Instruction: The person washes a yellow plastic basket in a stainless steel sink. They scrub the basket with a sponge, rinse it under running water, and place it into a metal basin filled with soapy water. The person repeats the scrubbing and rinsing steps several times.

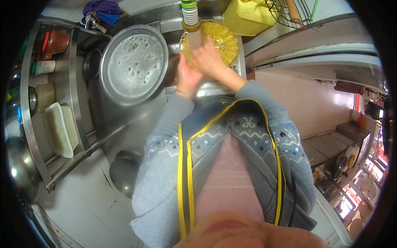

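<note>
Water runs from a faucet with a green and white extension hose [189, 14] over my hands at the sink. My left hand [188, 74] is raised beside the stream with its thumb up. Across it reaches my right hand [208, 57], its fingers in the running water. The two hands are close together or touching; whether something small lies between them cannot be seen. Just beyond and beneath them is a yellow woven basket [228, 43] in the metal sink [243, 66]. Left of the sink stands a wide metal basin [133, 66] of soapy water.
A yellow plastic jug [248, 17] and a wire rack [288, 12] stand behind on the right. Purple and blue cloths [104, 12] hang at the back left. On the left, a metal shelf [74, 93] holds jars and a white plastic tray [59, 130]. Dark pans [124, 173] sit low down.
</note>
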The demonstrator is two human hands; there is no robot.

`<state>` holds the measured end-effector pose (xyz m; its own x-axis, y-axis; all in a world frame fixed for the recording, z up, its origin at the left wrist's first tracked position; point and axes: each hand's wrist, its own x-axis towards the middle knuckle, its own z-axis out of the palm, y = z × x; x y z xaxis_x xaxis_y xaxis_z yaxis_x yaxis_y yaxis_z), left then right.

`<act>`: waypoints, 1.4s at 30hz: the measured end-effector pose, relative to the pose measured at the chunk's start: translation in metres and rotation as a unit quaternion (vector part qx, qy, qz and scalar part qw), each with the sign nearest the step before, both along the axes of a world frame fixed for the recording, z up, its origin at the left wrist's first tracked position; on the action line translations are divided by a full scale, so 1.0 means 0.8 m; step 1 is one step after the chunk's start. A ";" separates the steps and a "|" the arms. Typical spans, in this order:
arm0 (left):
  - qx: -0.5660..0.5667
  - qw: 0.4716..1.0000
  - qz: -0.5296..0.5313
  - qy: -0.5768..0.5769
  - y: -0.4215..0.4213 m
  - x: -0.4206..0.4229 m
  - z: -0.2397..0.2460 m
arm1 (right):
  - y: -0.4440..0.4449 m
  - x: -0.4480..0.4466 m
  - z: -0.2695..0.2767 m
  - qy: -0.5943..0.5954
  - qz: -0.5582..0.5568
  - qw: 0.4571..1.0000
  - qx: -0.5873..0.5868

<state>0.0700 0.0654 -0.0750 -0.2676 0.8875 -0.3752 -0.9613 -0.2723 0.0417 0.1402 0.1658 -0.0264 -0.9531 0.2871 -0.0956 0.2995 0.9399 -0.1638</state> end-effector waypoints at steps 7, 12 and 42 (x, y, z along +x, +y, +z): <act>-0.054 0.996 -0.028 0.067 -0.015 -0.017 -0.017 | 0.031 0.001 -0.015 0.074 -0.023 0.995 0.066; -0.156 0.975 -0.086 0.135 -0.024 -0.036 -0.023 | 0.036 0.012 -0.009 -0.052 -0.038 0.991 -0.118; -0.160 0.955 -0.159 0.190 0.048 -0.060 -0.016 | 0.111 0.110 0.060 0.265 -0.356 0.872 -0.205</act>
<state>0.0220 0.1034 -0.0881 -0.1743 0.8026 -0.5705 -0.8922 0.1164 0.4364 0.2285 0.2548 0.0213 -0.4886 0.8696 0.0709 0.5642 0.3769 -0.7346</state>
